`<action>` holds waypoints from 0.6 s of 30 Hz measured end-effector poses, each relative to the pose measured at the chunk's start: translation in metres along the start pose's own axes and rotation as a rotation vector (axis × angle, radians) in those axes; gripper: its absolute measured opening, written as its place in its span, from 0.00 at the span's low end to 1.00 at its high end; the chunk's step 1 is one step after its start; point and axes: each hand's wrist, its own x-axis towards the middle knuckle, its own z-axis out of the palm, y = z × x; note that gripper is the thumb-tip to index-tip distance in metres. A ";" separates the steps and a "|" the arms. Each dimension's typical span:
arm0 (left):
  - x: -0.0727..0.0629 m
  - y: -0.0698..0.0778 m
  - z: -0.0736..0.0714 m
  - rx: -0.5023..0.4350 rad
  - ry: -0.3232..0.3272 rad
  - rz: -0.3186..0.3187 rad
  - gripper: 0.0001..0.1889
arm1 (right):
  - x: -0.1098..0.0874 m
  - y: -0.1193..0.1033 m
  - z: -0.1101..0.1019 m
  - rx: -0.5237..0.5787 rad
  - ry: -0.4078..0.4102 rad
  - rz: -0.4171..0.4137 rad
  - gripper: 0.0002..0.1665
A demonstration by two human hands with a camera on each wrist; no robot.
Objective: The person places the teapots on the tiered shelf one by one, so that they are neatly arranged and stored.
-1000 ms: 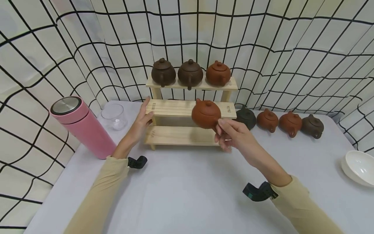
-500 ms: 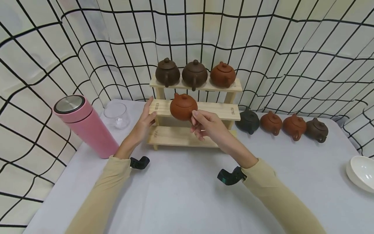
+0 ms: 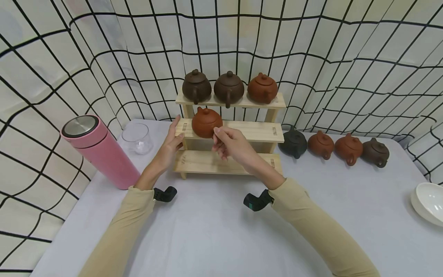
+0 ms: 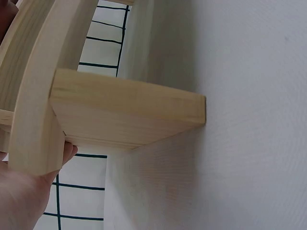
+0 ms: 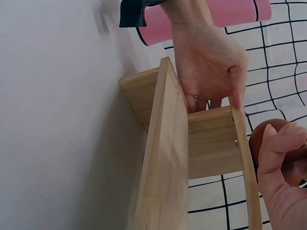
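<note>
My right hand (image 3: 232, 144) pinches a small reddish-brown clay teapot (image 3: 205, 123) at the side facing me. The teapot sits over the left part of the middle tier of a wooden three-tier rack (image 3: 249, 130), right at its surface. In the right wrist view, the teapot (image 5: 259, 139) is partly hidden behind the curled fingers. My left hand (image 3: 169, 148) grips the rack's left end at the middle tier, thumb at the front and fingers behind. Along the top tier stand two dark brown teapots (image 3: 196, 87) (image 3: 228, 88) and one reddish-brown teapot (image 3: 262, 88).
Right of the rack, several teapots stand in a row, from a dark grey teapot (image 3: 293, 143) to a brown teapot (image 3: 375, 152). A pink thermos (image 3: 104, 154) and a clear glass cup (image 3: 136, 139) are at left. A white bowl (image 3: 429, 204) sits far right; a black grid (image 3: 221, 52) lies behind.
My right hand has carried the reddish-brown teapot leftward, from in front of the rack's right half to the left part of the middle tier. The left hand has kept its grip.
</note>
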 end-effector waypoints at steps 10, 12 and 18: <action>0.000 -0.001 0.001 -0.003 0.009 0.003 0.35 | 0.002 0.001 0.009 -0.043 -0.031 -0.005 0.20; 0.001 -0.001 0.002 -0.001 0.010 0.002 0.35 | 0.003 0.001 0.011 -0.056 -0.038 -0.012 0.20; 0.000 -0.002 0.001 0.051 0.023 -0.012 0.35 | 0.006 0.003 0.019 -0.082 -0.056 -0.033 0.22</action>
